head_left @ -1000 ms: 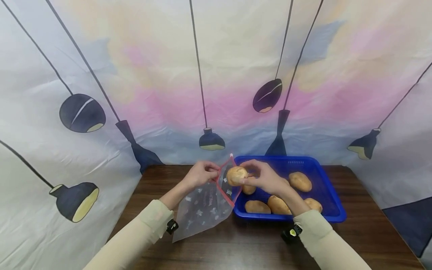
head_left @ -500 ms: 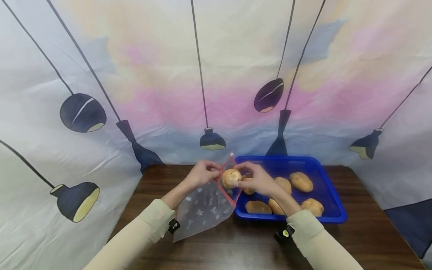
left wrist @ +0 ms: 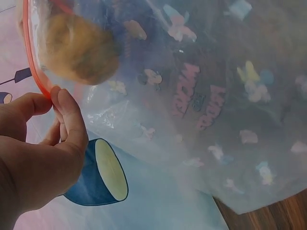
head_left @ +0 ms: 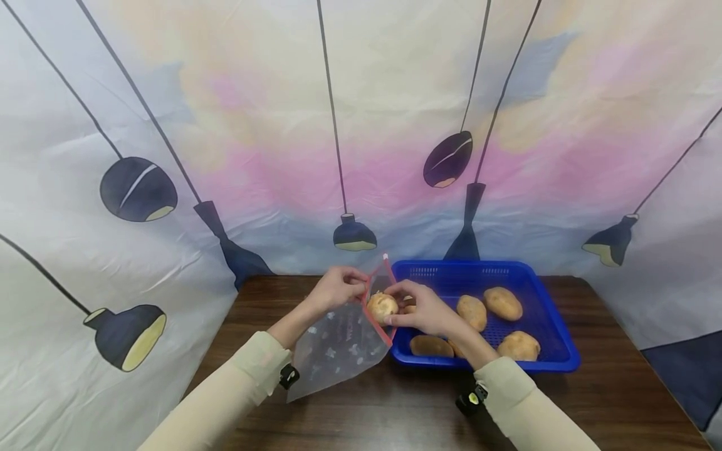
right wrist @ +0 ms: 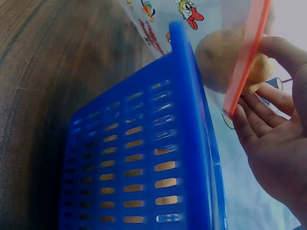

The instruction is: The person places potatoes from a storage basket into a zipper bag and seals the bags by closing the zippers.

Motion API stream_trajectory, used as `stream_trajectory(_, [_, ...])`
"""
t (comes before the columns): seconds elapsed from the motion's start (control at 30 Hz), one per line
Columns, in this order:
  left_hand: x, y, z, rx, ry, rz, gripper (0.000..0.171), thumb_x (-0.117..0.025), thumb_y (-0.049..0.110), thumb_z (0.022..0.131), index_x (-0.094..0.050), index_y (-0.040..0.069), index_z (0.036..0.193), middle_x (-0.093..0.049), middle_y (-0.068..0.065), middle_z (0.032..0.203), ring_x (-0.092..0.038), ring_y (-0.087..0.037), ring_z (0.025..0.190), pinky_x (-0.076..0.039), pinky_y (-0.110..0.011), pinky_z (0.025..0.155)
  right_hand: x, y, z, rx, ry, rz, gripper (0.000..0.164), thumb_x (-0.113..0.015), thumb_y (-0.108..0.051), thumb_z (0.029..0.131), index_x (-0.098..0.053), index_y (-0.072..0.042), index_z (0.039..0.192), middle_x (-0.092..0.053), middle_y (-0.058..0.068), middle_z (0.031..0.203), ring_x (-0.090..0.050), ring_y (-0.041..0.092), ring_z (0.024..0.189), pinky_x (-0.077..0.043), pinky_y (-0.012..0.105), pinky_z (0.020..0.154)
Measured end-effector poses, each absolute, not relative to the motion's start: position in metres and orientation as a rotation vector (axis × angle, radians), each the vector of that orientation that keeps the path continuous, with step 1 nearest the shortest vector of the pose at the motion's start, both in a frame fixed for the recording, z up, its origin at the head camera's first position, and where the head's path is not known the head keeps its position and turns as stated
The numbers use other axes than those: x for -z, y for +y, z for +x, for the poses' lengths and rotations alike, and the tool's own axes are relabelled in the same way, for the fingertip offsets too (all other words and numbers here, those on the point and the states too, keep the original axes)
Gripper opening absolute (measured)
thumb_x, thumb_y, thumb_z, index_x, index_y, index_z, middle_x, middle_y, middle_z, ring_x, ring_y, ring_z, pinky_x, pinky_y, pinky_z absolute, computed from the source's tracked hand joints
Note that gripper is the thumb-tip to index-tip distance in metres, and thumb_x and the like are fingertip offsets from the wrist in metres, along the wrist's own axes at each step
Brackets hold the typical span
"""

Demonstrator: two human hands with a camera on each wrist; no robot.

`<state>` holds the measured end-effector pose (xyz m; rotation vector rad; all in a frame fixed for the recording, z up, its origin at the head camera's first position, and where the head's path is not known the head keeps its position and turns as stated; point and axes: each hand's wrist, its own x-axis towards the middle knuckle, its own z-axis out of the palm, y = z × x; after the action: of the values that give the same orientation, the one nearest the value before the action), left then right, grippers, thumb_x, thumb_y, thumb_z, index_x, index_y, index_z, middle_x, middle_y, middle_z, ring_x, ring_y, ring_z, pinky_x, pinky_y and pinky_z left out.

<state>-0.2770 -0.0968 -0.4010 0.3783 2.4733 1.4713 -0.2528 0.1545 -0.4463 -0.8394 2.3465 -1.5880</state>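
My left hand [head_left: 338,289] pinches the red-edged mouth of a clear zip bag [head_left: 338,344] printed with cartoon figures. In the left wrist view, the thumb and fingers of that left hand [left wrist: 53,143] meet on the red strip. A potato [head_left: 381,307] sits in the bag's mouth, gripped by my right hand [head_left: 420,308]. Seen from the right wrist, most of the potato [right wrist: 220,60] shows through the plastic, past the red zip strip [right wrist: 247,57]. The right hand's [right wrist: 278,120] thumb and fingers are at its outer end.
A blue plastic basket [head_left: 555,326] with slotted sides stands on the dark wooden table [head_left: 361,419], right beside the bag's mouth. Several potatoes lie in it, among them one at the back [head_left: 503,304] and one at the front right [head_left: 519,346]. A printed cloth [head_left: 271,125] hangs behind.
My right hand has moved left and slightly down, carrying the potato from outside the bag's opening into its mouth. The left hand has stayed nearly still on the bag's edge.
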Motion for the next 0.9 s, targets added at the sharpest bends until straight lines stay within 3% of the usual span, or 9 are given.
stream_trajectory(0.23, [0.401, -0.098, -0.276, -1.451, 2.494, 0.393, 0.027, -0.066, 0.009, 0.104, -0.072, -0.002, 0.127, -0.077, -0.011, 0.103, -0.074, -0.021, 0.087, -0.062, -0.054, 0.092, 0.447, 0.154, -0.251, 1.553, 2.383, -0.857, 0.056, -0.083, -0.024, 0.095, -0.061, -0.005, 0.142, -0.063, 0.012, 0.134, -0.063, 0.032, 0.121, -0.058, 0.055, 0.100])
stream_trajectory(0.5, [0.402, -0.098, -0.276, -1.471, 2.476, 0.377, 0.027, -0.064, 0.008, 0.104, -0.072, -0.002, 0.127, -0.076, -0.009, 0.100, -0.074, -0.021, 0.086, -0.065, -0.042, 0.083, 0.444, 0.165, -0.253, 1.572, 2.463, -0.882, 0.056, -0.081, -0.025, 0.097, -0.061, 0.000, 0.143, -0.064, 0.019, 0.137, -0.063, 0.034, 0.122, -0.051, 0.059, 0.108])
stream_trajectory(0.9, [0.400, -0.103, -0.276, -1.489, 2.460, 0.427, 0.031, -0.061, 0.006, 0.103, -0.069, -0.007, 0.129, -0.077, -0.014, 0.102, -0.074, -0.020, 0.086, -0.065, -0.037, 0.079, 0.449, 0.195, -0.248, 1.601, 2.538, -0.832, 0.043, -0.079, -0.018, 0.097, -0.067, -0.002, 0.135, -0.070, 0.018, 0.128, -0.066, 0.034, 0.120, -0.053, 0.064, 0.102])
